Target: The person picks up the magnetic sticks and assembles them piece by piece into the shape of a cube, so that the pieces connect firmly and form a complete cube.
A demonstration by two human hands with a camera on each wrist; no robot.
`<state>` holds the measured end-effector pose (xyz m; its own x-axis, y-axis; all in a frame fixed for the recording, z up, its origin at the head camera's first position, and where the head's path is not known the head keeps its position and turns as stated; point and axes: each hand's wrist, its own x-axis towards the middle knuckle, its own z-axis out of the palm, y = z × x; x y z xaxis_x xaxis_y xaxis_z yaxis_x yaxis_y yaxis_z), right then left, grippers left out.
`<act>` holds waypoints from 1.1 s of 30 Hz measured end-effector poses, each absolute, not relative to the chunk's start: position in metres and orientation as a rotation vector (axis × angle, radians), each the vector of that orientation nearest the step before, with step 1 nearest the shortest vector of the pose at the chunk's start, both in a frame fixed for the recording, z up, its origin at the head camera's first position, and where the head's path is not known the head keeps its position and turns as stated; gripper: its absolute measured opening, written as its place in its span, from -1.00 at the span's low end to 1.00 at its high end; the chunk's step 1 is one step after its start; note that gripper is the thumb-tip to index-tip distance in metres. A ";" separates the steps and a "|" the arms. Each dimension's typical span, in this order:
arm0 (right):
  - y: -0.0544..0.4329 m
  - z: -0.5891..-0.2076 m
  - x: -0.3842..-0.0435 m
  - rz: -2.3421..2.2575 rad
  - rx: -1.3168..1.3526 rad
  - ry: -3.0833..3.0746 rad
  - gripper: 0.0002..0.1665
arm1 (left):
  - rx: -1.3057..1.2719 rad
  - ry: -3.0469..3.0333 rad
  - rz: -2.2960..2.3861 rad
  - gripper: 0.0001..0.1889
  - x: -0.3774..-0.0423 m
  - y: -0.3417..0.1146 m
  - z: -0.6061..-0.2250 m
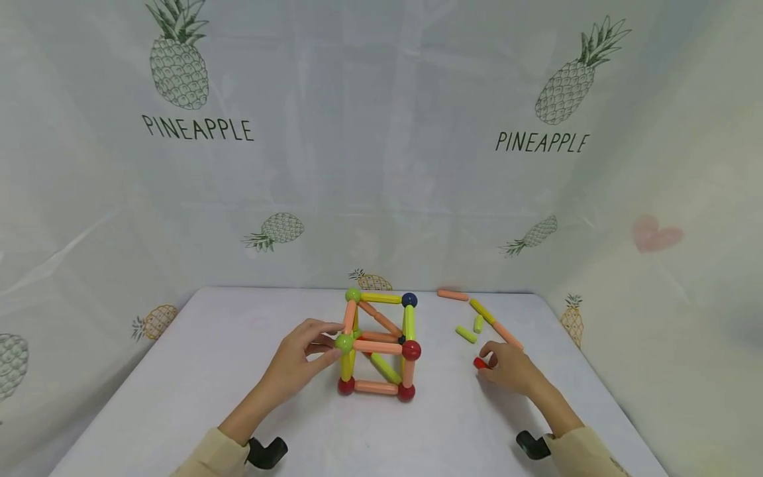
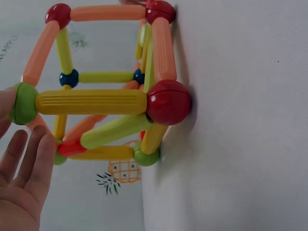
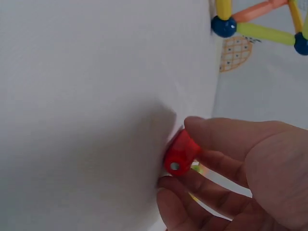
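Note:
A cube frame of magnetic building sticks and balls stands on the table; its near left upper corner is a green ball (image 1: 344, 343). My left hand (image 1: 301, 354) holds that corner, thumb at the green ball and fingertips by the orange stick behind it. In the left wrist view, a yellow stick (image 2: 91, 102) runs from the ball to a red ball (image 2: 168, 102) on the table. Right of the frame, my right hand (image 1: 511, 368) pinches a short red magnetic stick (image 3: 182, 153) between thumb and fingers, close over the table. A silver dot shows on the stick's end.
Two short green sticks (image 1: 466, 334) lie beyond my right hand. A yellow stick (image 1: 482, 311) and an orange stick (image 1: 507, 335) lie end to end beside them. Another orange stick (image 1: 453, 295) is near the table's back edge. A pineapple-print curtain (image 1: 381, 165) hangs behind.

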<state>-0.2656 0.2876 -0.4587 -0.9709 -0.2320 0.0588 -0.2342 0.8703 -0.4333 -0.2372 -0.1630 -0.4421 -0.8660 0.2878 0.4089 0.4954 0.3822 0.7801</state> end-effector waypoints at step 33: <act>0.137 -0.456 -0.198 1.703 0.580 -2.695 -0.68 | -0.710 -2.410 -1.621 -0.58 -0.236 -0.157 -0.452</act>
